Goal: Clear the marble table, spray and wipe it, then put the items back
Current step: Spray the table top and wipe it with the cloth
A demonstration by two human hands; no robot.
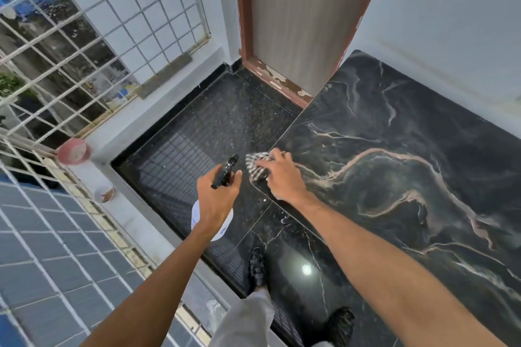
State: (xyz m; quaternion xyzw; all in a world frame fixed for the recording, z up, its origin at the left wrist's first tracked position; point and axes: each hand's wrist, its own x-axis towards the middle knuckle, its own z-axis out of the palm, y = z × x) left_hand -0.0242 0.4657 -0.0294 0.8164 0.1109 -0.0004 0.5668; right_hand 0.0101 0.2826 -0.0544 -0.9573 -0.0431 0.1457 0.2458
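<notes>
— Pressing down on the cloth [257,168], is that the right hand [282,176]?

— Yes. The right hand lies flat on a checked cloth at the near corner of the dark marble bench [394,177], about nine o'clock from the bench's middle. Its fingers [265,163] are spread slightly and curled over the cloth, pinning it to the stone rather than pinching it.

— And the left hand [217,200]?

— It hangs over the floor [214,127], at nine o'clock from the cloth and just beside it. Its fingers are wrapped tight around the neck of a spray bottle [225,172]; the black nozzle points up toward twelve o'clock, and the white body shows below the wrist at six o'clock.

— Anything on the bench besides the cloth?

— Only pale veins running through the black slab, and the right forearm crossing it from five o'clock.

— What surrounds it?

— A white wall [451,22] along the bench's far side, a door [296,14] at twelve o'clock, a white window grille [112,22] at ten o'clock. A shoe [257,265] stands on the speckled floor at six o'clock.
</notes>
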